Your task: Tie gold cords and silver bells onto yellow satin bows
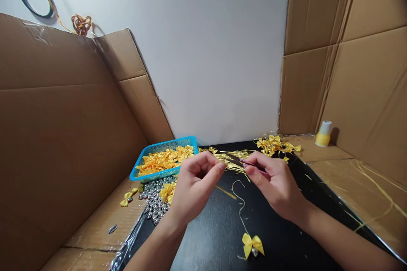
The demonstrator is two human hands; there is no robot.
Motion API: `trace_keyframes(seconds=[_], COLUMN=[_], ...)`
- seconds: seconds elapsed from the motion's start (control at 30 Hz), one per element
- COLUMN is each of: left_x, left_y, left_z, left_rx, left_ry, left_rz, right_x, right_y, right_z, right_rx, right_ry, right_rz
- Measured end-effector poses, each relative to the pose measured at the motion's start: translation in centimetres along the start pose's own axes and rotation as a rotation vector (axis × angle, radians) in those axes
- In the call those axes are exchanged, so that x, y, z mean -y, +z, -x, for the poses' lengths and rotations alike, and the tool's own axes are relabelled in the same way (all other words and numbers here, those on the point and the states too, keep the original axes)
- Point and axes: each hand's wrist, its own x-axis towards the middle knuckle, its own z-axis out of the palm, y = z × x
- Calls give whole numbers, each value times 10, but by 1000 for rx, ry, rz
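My left hand (pixel 193 184) is curled over the black table top (pixel 216 228), with thumb and fingers pinched together on something too small to make out. My right hand (pixel 275 182) pinches a thin dark-pink tool (pixel 251 164), its tip pointing left toward the left hand. A thin gold cord (pixel 239 203) trails from between the hands down to a finished yellow ribbon bow (pixel 252 244) with a small silver bell, lying on the table near me. A bundle of gold cords (pixel 230 157) lies just behind the hands.
A blue basket (pixel 165 146) of yellow bows stands at back left, with silver bells (pixel 155 203) heaped before it. More bows (pixel 276 144) pile at back right near a yellow thread spool (pixel 323 133). Cardboard walls (pixel 63 135) enclose both sides.
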Motion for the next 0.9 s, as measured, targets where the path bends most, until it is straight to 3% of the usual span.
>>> trace_keyframes(seconds=[0.9], left_x=[3], left_y=[4], left_z=[-2], left_rx=[42], left_ry=[-19], left_rz=[-39], right_x=[-1], right_y=[0], right_z=[-1], right_rx=[18], right_ry=[38], right_rz=[4])
